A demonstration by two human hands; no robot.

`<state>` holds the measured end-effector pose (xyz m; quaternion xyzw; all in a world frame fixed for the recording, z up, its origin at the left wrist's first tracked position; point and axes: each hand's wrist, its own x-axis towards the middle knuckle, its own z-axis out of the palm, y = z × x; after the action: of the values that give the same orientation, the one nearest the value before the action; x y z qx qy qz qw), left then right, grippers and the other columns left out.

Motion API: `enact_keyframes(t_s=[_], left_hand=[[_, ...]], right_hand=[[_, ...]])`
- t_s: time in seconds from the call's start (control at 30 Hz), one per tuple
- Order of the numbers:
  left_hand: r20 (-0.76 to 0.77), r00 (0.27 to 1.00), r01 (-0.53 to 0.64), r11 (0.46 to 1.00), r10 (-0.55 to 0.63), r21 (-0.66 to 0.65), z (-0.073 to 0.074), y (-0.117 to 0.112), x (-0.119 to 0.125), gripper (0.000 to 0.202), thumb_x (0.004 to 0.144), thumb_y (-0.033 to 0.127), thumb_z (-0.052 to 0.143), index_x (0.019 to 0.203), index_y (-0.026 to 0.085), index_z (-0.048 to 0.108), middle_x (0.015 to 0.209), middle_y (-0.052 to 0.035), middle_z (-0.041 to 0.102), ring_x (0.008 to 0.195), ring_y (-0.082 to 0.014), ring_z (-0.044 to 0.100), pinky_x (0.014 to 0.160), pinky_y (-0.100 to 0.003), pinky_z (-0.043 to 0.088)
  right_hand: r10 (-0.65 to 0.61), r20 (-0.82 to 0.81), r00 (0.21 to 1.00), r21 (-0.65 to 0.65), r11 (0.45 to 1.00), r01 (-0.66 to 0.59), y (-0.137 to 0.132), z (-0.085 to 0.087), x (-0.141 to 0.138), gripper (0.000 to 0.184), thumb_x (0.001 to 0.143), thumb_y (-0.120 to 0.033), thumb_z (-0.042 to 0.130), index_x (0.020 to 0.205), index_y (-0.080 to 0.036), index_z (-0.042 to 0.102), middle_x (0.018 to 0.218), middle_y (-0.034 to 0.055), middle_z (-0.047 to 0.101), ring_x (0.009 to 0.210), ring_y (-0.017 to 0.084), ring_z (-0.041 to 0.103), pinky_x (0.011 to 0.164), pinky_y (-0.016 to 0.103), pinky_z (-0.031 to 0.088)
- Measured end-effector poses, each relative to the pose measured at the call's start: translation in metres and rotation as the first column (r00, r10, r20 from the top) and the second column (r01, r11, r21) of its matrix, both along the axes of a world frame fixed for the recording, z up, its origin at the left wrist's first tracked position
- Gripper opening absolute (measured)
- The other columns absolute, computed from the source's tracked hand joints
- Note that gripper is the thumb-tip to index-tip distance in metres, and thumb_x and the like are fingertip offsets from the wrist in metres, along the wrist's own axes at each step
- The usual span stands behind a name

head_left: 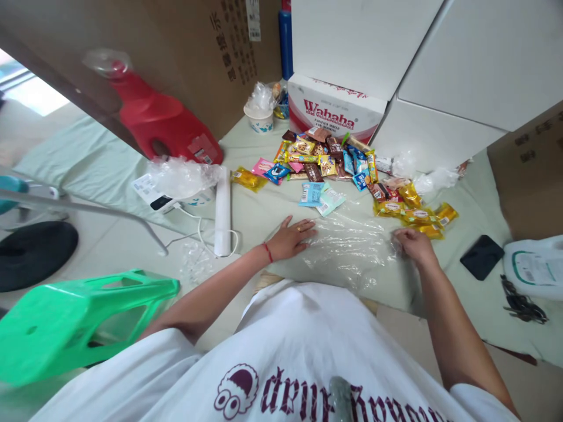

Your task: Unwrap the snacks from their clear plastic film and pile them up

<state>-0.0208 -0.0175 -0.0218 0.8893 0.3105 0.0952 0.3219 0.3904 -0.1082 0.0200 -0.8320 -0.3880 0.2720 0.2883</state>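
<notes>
A clear plastic bag (pixel 347 249) lies flat on the pale green cloth in front of me. My left hand (pixel 290 237) rests on its left edge, fingers stretched out and spread. At the opposite edge, my right hand (pixel 413 243) has its fingers closed in a pinch on the plastic. Just beyond the bag lie a blue packet (pixel 311 194) and a mint-green packet (pixel 329 200). Behind them is a pile of wrapped snacks (pixel 328 157) in mixed colours. Several yellow snack packets (pixel 417 215) lie close to my right hand.
A Wahaha carton (pixel 336 111) stands behind the snacks, beside a paper cup (pixel 258 120) stuffed with plastic. On the left are a red jug (pixel 167 123), a white roll (pixel 223 214), a cable and a green stool (pixel 88 322). A black phone (pixel 481 258) lies at right.
</notes>
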Motion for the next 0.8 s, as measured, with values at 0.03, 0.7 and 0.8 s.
enact_keyframes(t_s=[0.03, 0.7, 0.8], left_hand=[[-0.019, 1.0, 0.022, 1.0, -0.022, -0.005, 0.002, 0.004, -0.002, 0.05, 0.091, 0.031, 0.06, 0.141, 0.032, 0.062, 0.165, -0.0115, 0.043, 0.155, -0.0324, 0.035, 0.125, -0.067, 0.001], [0.144, 0.917, -0.378, 0.925, 0.371, 0.026, 0.009, -0.059, 0.069, 0.043, 0.101, 0.029, 0.045, 0.14, 0.026, 0.061, 0.156, -0.0149, 0.054, 0.15, -0.0321, 0.042, 0.126, -0.061, -0.004], [0.199, 0.949, -0.242, 0.97, 0.243, -0.029, -0.003, -0.03, 0.068, 0.043, 0.098, 0.028, 0.05, 0.138, 0.027, 0.063, 0.159, -0.0136, 0.051, 0.151, -0.0313, 0.041, 0.126, -0.06, -0.009]], right_hand=[[0.006, 0.199, 0.98, 0.036, 0.999, -0.013, -0.002, 0.006, 0.004, 0.023, 0.076, -0.041, 0.064, 0.081, -0.019, 0.069, 0.077, 0.0093, 0.068, 0.076, 0.024, 0.06, 0.076, 0.041, 0.051], [0.665, 0.399, 0.631, -0.067, 0.707, -0.704, -0.057, -0.016, -0.182, 0.045, 0.098, -0.028, 0.058, 0.141, -0.017, 0.064, 0.153, 0.0179, 0.051, 0.138, 0.036, 0.045, 0.114, 0.053, 0.042], [0.785, 0.285, 0.551, -0.158, 0.605, -0.781, -0.063, 0.002, -0.168, 0.037, 0.1, -0.027, 0.055, 0.134, -0.019, 0.068, 0.132, 0.0162, 0.063, 0.118, 0.03, 0.058, 0.1, 0.042, 0.05]])
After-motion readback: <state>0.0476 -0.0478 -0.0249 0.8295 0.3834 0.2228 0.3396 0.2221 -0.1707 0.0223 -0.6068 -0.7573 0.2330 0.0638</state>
